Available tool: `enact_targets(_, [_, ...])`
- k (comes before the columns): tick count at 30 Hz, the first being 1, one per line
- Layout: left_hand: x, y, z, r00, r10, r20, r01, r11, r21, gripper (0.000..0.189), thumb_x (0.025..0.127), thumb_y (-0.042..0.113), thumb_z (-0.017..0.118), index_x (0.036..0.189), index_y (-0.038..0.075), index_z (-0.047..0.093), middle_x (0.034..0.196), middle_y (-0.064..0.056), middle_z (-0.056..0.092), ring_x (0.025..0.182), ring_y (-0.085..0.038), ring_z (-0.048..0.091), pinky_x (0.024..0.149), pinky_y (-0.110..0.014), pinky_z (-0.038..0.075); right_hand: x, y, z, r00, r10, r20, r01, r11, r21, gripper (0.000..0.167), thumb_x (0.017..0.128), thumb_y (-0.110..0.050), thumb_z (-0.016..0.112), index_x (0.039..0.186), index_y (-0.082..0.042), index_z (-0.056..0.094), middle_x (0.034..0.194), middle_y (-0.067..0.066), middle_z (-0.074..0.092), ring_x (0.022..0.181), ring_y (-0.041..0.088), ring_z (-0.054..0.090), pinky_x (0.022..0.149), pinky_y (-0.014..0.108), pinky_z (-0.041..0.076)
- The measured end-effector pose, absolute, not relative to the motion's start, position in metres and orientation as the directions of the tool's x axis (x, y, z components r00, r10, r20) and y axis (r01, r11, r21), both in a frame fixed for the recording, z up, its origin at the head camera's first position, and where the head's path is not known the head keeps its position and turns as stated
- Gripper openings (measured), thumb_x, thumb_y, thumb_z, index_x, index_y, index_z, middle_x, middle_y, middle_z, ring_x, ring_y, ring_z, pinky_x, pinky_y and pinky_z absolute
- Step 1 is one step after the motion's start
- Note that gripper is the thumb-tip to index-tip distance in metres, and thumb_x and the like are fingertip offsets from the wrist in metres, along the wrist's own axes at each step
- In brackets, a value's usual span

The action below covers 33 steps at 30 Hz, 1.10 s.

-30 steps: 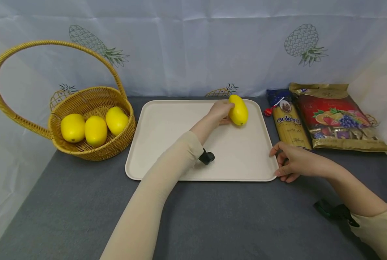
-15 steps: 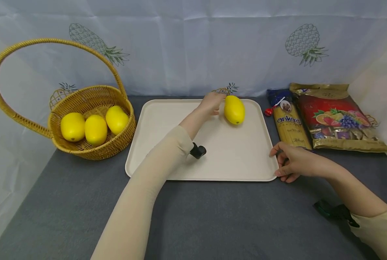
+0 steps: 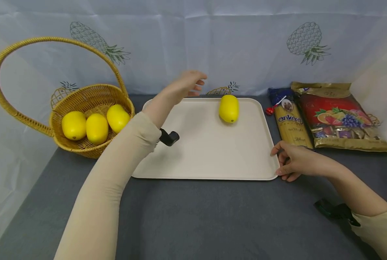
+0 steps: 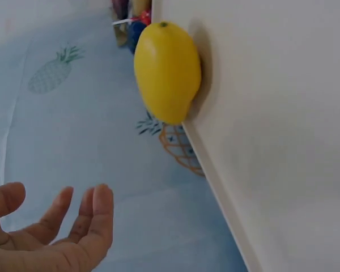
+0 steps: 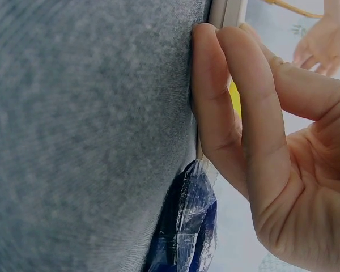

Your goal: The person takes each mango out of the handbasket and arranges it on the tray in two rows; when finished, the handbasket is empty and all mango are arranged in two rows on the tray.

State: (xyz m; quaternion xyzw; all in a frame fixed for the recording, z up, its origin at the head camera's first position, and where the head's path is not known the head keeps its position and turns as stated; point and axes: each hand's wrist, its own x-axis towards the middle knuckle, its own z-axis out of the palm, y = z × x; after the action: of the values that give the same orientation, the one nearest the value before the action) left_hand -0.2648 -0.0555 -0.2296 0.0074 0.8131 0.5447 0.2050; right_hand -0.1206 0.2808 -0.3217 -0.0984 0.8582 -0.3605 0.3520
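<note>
A yellow mango (image 3: pixel 229 108) lies on the cream rectangular tray (image 3: pixel 206 159), close to its far edge right of the middle. My left hand (image 3: pixel 184 86) is raised over the tray's far edge, to the left of the mango and apart from it. In the left wrist view, the fingers (image 4: pixel 102 212) are loosely bent with nothing between them. My right hand (image 3: pixel 297 162) holds the tray's front right corner. Its curled fingers (image 5: pixel 260 107) and thumb meet at the tray rim in the right wrist view.
At the left stands a wicker basket (image 3: pixel 97 151) with a tall handle; 3 yellow mangoes (image 3: pixel 74 125) lie in it. Right of the tray are a red-wrapped lollipop (image 3: pixel 269 111), a spaghetti pack (image 3: pixel 291 124) and a red-gold candy bag (image 3: pixel 339 115). A pineapple-print cloth (image 3: pixel 245 43) hangs behind.
My left hand has let go of the mango on the tray and moved up and left, away from it. The mango has rolled slightly left. My right hand stays at the tray corner.
</note>
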Motion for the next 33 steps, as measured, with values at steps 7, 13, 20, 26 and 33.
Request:
enact_targets(7, [-0.259, -0.099, -0.207, -0.888, 0.35, -0.299, -0.153, 0.388, 0.909, 0.043, 0.102, 0.031, 0.05, 0.141, 0.012, 0.049, 0.124, 0.001, 0.054, 0.112, -0.016, 0.053, 0.111, -0.034, 0.045, -0.121, 0.282, -0.324, -0.735, -0.43, -0.525, 0.078, 0.715, -0.695, 0.059, 0.092, -0.015, 0.07, 0.133, 0.005, 0.032, 0.085, 0.01, 0.058, 0.073, 0.02, 0.068, 0.063, 0.032, 0.062])
enact_targets(13, [-0.25, -0.149, -0.191, -0.83, 0.478, -0.286, -0.041, 0.461, 0.887, 0.051, 0.104, 0.036, 0.045, 0.149, 0.011, 0.042, 0.121, 0.003, 0.058, 0.12, -0.017, 0.054, 0.117, -0.04, 0.039, -0.121, 0.282, -0.323, -0.736, -0.417, -0.533, 0.093, 0.718, -0.69, 0.059, 0.09, -0.016, 0.072, 0.131, 0.004, 0.034, 0.084, 0.011, 0.057, 0.073, 0.022, 0.069, 0.063, 0.033, 0.062])
enact_targets(20, [-0.243, -0.21, -0.181, -0.831, 0.492, -0.259, 0.035, 0.511, 0.859, 0.055, 0.103, 0.041, 0.047, 0.148, 0.009, 0.043, 0.123, 0.005, 0.062, 0.12, -0.013, 0.059, 0.106, -0.026, 0.05, -0.121, 0.281, -0.323, -0.734, -0.424, -0.53, 0.088, 0.715, -0.694, 0.059, 0.091, -0.015, 0.07, 0.132, 0.005, 0.033, 0.084, 0.009, 0.057, 0.073, 0.021, 0.068, 0.063, 0.033, 0.062])
enact_targets(26, [-0.246, -0.26, -0.183, -0.824, 0.5, -0.267, 0.02, 0.496, 0.868, 0.043, 0.105, 0.032, 0.044, 0.141, 0.01, 0.05, 0.123, 0.006, 0.065, 0.115, -0.009, 0.064, 0.095, -0.018, 0.055, -0.122, 0.282, -0.323, -0.733, -0.423, -0.533, 0.09, 0.716, -0.693, 0.058, 0.092, -0.012, 0.069, 0.132, 0.005, 0.032, 0.084, 0.009, 0.057, 0.073, 0.021, 0.068, 0.063, 0.033, 0.062])
enact_targets(33, [-0.254, -0.305, -0.194, -0.835, 0.471, -0.284, -0.015, 0.497, 0.868, 0.031, 0.106, 0.026, 0.042, 0.129, 0.017, 0.061, 0.123, 0.009, 0.067, 0.113, -0.007, 0.066, 0.092, -0.019, 0.056, -0.121, 0.282, -0.324, -0.736, -0.423, -0.529, 0.085, 0.717, -0.692, 0.06, 0.091, -0.014, 0.07, 0.133, 0.005, 0.032, 0.085, 0.009, 0.057, 0.074, 0.02, 0.068, 0.063, 0.032, 0.062])
